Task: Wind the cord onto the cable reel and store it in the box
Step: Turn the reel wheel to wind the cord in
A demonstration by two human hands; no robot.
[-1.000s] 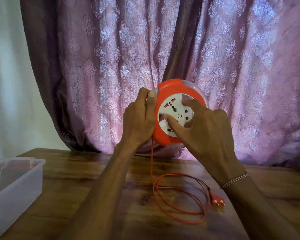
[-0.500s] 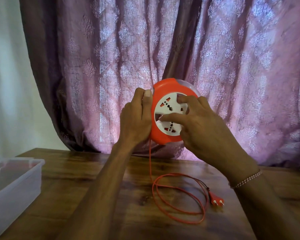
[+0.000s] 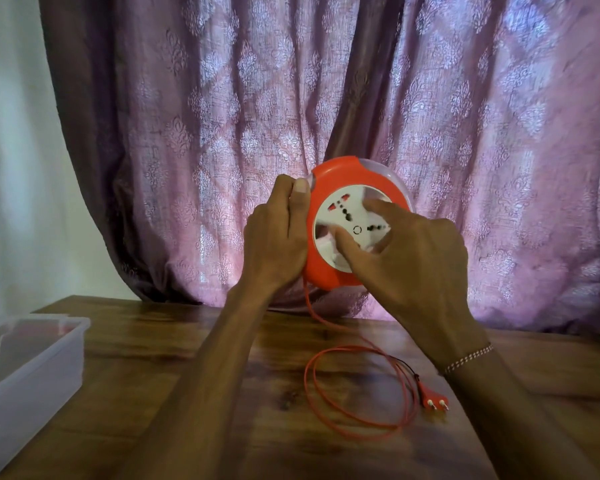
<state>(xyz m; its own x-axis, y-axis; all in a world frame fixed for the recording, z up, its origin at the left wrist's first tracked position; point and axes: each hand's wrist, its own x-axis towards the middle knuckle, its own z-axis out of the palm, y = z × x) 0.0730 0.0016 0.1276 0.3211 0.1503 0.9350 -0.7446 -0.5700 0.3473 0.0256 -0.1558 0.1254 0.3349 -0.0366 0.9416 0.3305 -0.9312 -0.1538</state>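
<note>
— Where is the reel?
— The reel (image 3: 329,188) is held up above the table (image 3: 160,344), the left hand (image 3: 276,237) clamped on its left rim.
— And the right hand (image 3: 413,258)?
— Fingers spread, tips pressing the white socket face.
— The cord (image 3: 329,410)?
— It hangs from the reel and loops mid-table, with the plug (image 3: 433,398) at the loop's right. The box (image 3: 32,362) sits at the left edge.
</note>
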